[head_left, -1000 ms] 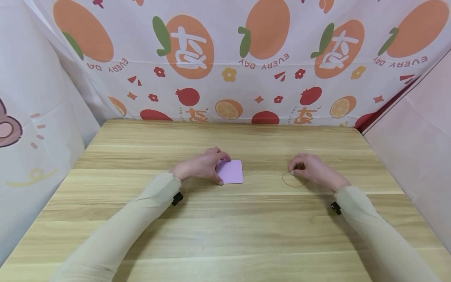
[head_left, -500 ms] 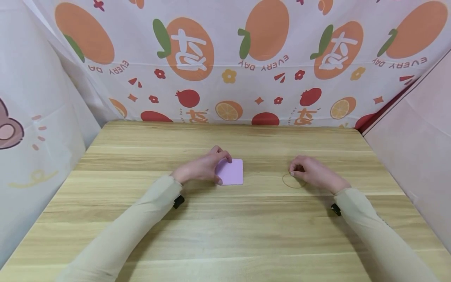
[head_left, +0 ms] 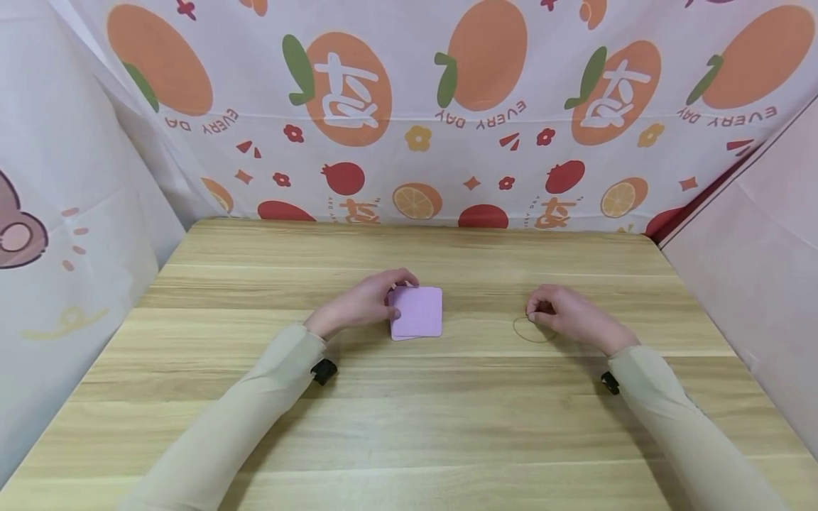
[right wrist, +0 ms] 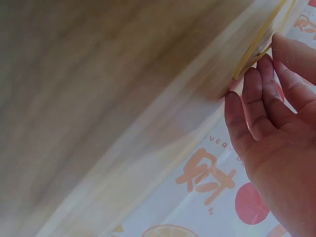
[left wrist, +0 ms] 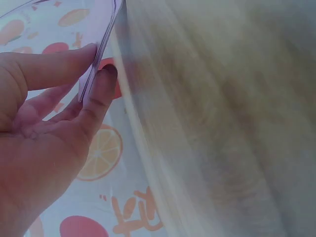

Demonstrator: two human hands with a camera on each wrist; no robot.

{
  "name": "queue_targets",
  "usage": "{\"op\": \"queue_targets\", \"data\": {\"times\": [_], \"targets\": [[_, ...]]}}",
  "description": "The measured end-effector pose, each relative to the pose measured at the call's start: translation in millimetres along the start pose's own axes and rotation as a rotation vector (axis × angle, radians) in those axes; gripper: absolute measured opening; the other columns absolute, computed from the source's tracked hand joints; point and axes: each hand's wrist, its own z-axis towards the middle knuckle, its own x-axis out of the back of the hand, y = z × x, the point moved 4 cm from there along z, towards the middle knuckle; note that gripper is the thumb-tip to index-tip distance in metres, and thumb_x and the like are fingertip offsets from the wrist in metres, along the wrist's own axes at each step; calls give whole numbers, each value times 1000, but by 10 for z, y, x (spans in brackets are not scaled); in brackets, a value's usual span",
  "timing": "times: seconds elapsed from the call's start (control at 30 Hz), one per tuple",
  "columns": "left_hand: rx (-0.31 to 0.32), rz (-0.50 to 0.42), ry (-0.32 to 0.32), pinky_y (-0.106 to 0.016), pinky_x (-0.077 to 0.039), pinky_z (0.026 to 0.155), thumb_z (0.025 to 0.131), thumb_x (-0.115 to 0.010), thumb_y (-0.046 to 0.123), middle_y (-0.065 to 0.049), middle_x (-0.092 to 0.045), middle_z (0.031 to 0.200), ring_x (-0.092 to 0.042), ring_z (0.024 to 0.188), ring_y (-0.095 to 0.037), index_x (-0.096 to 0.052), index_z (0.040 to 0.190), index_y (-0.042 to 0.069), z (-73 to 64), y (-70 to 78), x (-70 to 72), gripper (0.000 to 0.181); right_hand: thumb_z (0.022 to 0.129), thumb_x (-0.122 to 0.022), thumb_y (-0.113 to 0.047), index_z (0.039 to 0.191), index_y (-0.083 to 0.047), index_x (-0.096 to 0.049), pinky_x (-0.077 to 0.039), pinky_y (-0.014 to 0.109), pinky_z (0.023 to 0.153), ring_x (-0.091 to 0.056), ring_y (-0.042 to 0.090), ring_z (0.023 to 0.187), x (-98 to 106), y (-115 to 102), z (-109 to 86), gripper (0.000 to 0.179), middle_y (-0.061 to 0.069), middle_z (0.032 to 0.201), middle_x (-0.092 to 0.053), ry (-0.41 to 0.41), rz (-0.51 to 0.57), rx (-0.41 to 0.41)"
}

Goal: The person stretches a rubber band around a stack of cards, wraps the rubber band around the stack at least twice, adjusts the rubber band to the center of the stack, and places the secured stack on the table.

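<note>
A small stack of purple square cards (head_left: 422, 312) with rounded corners lies near the middle of the wooden table. Its layers are slightly fanned, a lower one peeking out at the near left. My left hand (head_left: 361, 301) pinches the stack's left side, thumb on top and fingers at the far edge and beneath. Thin layered edges of the purple cards (left wrist: 96, 59) show between thumb and fingers in the left wrist view. To the right, my right hand (head_left: 571, 312) pinches a thin yellowish rubber band (head_left: 534, 342), whose loop hangs open toward the left.
The wooden table (head_left: 409, 426) reaches back to a fruit-printed curtain (head_left: 418, 78). Pale curtains also close off the left and right sides. A black wrist device (head_left: 324, 370) sits under the left cuff, and another (head_left: 610, 383) under the right.
My left thumb has moved from the cards' near edge up onto their top face. The stack's layers have shifted slightly apart. My right hand stays nearly still with the rubber band.
</note>
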Motion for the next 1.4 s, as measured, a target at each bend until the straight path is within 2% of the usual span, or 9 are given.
{"op": "queue_targets", "data": {"times": [0.17, 0.3, 0.57, 0.83, 0.97, 1.17, 1.4], "targets": [[14, 0, 11, -35, -46, 79, 82, -70, -10, -11, -59, 118, -53, 94, -25, -57, 128, 6, -17, -4, -7, 51, 92, -68, -3, 91, -16, -66, -47, 32, 72, -53, 15, 81, -10, 5, -7, 13, -3, 90, -59, 1, 6, -5], [8, -24, 31, -34, -48, 80, 81, -70, -10, -10, -60, 115, -55, 93, -24, -60, 124, 5, -17, -20, -10, 46, 92, -67, -3, 91, -15, -66, -47, 32, 72, -53, 15, 82, 0, -7, -16, 13, -2, 90, -59, 3, 14, -8], [42, -63, 76, -33, -50, 75, 85, -68, -7, -8, -62, 102, -56, 89, -23, -64, 116, 6, -18, -43, 10, 35, 93, -66, -3, 91, -14, -65, -47, 34, 75, -54, 16, 83, 20, -38, -30, 11, -1, 90, -61, 14, 24, -22], [77, -149, 124, -35, -48, 76, 84, -65, -9, -9, -62, 99, -55, 91, -25, -66, 114, 6, -52, -42, 48, 33, 97, -60, -4, 93, -10, -63, -48, 32, 72, -56, 17, 82, 44, -84, -61, 7, 1, 89, -63, 25, 120, -33], [76, -173, 153, -34, -47, 74, 85, -63, -9, -9, -62, 99, -54, 89, -25, -66, 114, 5, -50, -54, 62, 33, 99, -56, -5, 96, -6, -61, -50, 30, 70, -61, 20, 84, 44, -77, -51, 6, 5, 90, -66, 7, 256, -61], [128, -273, 150, -32, -51, 70, 86, -61, -9, -12, -60, 101, -53, 88, -26, -66, 115, 5, -31, -66, 63, 33, 100, -56, -8, 107, 8, -57, -57, 35, 75, -65, 30, 85, 40, -44, -45, 18, 22, 97, -65, 6, 587, -125], [172, -431, 131, -35, -54, 68, 89, -57, -10, -16, -56, 100, -53, 81, -27, -63, 120, 2, -29, -97, 63, 34, 104, -51, -15, 124, 16, -45, -57, 37, 77, -63, 22, 85, 3, -22, -70, 38, 29, 112, -58, -20, 910, -195]]}}
